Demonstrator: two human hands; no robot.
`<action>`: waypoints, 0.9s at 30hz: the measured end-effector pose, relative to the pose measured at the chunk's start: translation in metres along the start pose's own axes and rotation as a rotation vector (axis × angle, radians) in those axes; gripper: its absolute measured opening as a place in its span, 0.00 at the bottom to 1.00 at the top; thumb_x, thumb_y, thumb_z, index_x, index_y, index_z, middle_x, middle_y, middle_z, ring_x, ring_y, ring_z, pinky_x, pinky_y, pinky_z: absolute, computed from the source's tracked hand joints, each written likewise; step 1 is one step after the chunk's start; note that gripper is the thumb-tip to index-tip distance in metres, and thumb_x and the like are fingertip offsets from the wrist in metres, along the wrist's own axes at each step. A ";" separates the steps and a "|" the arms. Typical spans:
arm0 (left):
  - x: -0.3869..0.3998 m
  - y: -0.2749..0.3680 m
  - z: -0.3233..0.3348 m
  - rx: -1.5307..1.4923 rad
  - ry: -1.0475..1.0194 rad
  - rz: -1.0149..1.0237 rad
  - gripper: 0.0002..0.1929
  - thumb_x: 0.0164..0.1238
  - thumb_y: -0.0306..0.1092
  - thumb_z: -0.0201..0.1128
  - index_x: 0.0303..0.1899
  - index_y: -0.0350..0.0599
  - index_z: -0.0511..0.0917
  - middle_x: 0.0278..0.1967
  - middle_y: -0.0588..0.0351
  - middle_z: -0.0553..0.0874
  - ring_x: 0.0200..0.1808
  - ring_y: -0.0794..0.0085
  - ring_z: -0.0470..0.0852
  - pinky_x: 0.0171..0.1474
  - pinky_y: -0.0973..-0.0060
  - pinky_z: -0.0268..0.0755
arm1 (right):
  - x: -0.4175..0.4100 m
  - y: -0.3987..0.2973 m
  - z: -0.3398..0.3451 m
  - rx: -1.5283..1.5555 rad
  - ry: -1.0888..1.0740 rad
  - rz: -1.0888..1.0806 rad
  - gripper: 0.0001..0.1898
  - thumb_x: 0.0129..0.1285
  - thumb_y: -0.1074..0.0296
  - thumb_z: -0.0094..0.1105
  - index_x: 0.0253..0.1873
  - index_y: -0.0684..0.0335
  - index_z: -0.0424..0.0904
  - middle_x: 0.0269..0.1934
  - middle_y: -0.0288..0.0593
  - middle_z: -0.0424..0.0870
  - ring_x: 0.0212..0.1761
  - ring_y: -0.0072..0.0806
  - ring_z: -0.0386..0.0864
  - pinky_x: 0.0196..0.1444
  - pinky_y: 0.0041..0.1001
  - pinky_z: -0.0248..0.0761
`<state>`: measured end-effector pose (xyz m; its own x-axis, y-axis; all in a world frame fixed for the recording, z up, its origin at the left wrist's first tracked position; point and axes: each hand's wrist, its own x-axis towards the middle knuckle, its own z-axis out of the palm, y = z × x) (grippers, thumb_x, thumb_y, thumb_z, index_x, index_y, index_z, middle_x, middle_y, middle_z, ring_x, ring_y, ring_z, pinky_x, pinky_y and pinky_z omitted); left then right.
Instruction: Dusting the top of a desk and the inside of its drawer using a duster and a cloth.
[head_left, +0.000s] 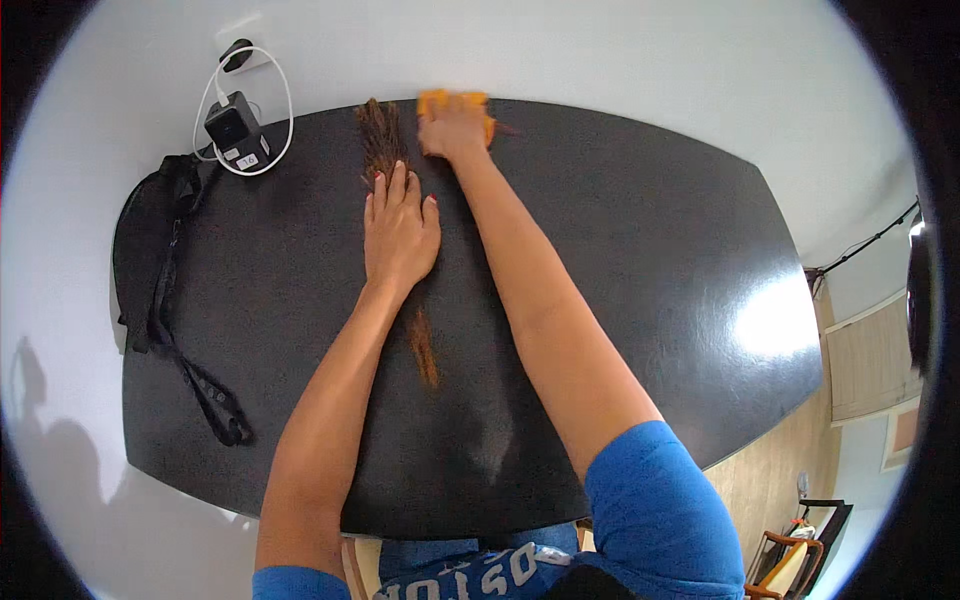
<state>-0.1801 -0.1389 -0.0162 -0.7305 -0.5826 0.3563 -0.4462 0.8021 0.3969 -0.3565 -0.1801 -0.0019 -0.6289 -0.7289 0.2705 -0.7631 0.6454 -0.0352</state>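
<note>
A bundle of brown hair-like strands (382, 131) lies lengthwise on the black tabletop (637, 247). My left hand (397, 217) rests palm down across its middle, fingers extended and slightly apart. The bundle's thinner, lighter tail (424, 349) emerges below my left wrist. At the table's far edge, just right of the bundle's spread end, my right hand (454, 131) presses down on an orange cloth-like item (454, 97). Motion blurs the item, and my fingers cover much of it.
A black power adapter (231, 124) with a looped white cable (289, 112) is at the back left, below a wall plug (236, 55). Along the left edge lies a black bag (146, 232) with a strap (195, 375). White wall (562, 52) borders the far edge. A wooden chair (787, 566) stands lower right.
</note>
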 end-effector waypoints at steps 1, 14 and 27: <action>0.001 0.001 0.000 0.003 0.003 -0.003 0.24 0.69 0.41 0.38 0.60 0.34 0.62 0.66 0.46 0.56 0.68 0.54 0.49 0.68 0.61 0.40 | 0.004 0.003 0.007 -0.001 0.003 0.006 0.24 0.64 0.56 0.33 0.63 0.55 0.62 0.64 0.44 0.61 0.64 0.41 0.60 0.64 0.42 0.50; 0.004 0.007 -0.002 0.051 -0.065 -0.018 0.25 0.69 0.41 0.37 0.62 0.35 0.59 0.67 0.49 0.54 0.69 0.56 0.48 0.69 0.63 0.40 | -0.037 0.108 -0.020 0.060 -0.019 0.068 0.25 0.65 0.50 0.31 0.62 0.57 0.62 0.64 0.49 0.59 0.67 0.44 0.54 0.64 0.46 0.47; -0.003 0.016 0.002 0.093 -0.161 -0.013 0.25 0.70 0.40 0.37 0.64 0.38 0.56 0.68 0.52 0.49 0.69 0.57 0.45 0.69 0.63 0.39 | -0.183 0.131 -0.035 -0.064 0.247 0.141 0.27 0.63 0.48 0.37 0.62 0.58 0.61 0.61 0.49 0.62 0.64 0.45 0.57 0.61 0.48 0.50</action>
<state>-0.1861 -0.1240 -0.0127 -0.7942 -0.5705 0.2089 -0.4966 0.8077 0.3178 -0.3360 0.0452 -0.0228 -0.6669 -0.5585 0.4934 -0.6549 0.7551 -0.0306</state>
